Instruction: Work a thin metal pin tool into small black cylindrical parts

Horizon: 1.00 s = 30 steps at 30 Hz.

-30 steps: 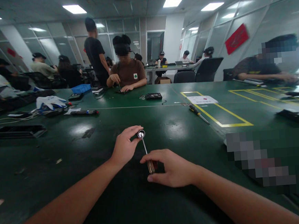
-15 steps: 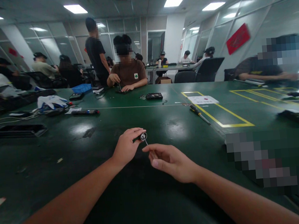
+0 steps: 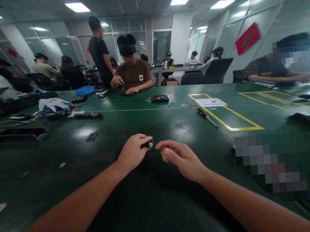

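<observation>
In the head view my left hand (image 3: 132, 151) pinches a small dark cylindrical part (image 3: 150, 143) between thumb and fingers, above the table. Its open end, with a pale metallic rim, faces right toward my other hand. My right hand (image 3: 180, 158) is closed on a thin-shafted screwdriver (image 3: 156, 144), most of which the fingers hide. The shaft points left and its tip is close to the open end of the part; whether they touch I cannot tell. The inside of the part is too small to make out.
On the green table (image 3: 141, 210) a yellow-black screwdriver (image 3: 207, 117) lies at right, near a white sheet (image 3: 210, 102). A dark pen-like tool (image 3: 87, 115), gloves (image 3: 53, 105) and a blue basket (image 3: 84, 90) are at left. A co-worker (image 3: 134, 71) sits opposite, beside a black device (image 3: 160, 98).
My right hand has moved up and slightly right, and the screwdriver shaft now lies flatter. The cylindrical part has turned so that its open end faces more to the right.
</observation>
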Available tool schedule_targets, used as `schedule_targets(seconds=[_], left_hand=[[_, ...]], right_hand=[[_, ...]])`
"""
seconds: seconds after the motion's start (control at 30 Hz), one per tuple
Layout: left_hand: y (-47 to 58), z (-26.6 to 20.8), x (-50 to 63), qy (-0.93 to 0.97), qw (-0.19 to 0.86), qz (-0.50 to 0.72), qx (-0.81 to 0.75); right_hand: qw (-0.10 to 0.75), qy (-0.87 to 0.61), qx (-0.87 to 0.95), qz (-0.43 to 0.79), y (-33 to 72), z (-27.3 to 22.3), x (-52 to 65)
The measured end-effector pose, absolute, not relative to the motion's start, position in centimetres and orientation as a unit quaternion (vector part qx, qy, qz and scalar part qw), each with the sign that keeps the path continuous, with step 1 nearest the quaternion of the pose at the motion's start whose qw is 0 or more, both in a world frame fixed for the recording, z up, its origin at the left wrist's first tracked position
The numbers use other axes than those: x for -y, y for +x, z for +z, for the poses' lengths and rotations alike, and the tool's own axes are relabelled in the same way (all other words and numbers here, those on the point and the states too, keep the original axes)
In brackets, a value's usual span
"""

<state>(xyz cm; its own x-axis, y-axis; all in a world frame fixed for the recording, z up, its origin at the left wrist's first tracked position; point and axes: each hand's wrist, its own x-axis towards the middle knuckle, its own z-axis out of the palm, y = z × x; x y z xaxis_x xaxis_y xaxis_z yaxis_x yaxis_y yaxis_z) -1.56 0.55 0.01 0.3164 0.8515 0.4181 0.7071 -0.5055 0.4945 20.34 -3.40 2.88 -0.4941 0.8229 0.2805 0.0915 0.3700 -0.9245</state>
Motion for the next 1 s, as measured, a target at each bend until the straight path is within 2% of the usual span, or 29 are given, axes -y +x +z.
schedule_targets(seconds=[0.27,1.0], left_hand=[[-1.5,0.24,-0.33,0.8,0.134,0.333,-0.48],[-1.27,0.37,-0.28,0.8,0.132,0.329,-0.484]], right_hand=[[0.462,-0.258,0.663,0.53,20.41,2.4,2.64],[0.458,-0.299,0.671,0.501,20.3,2.72,2.61]])
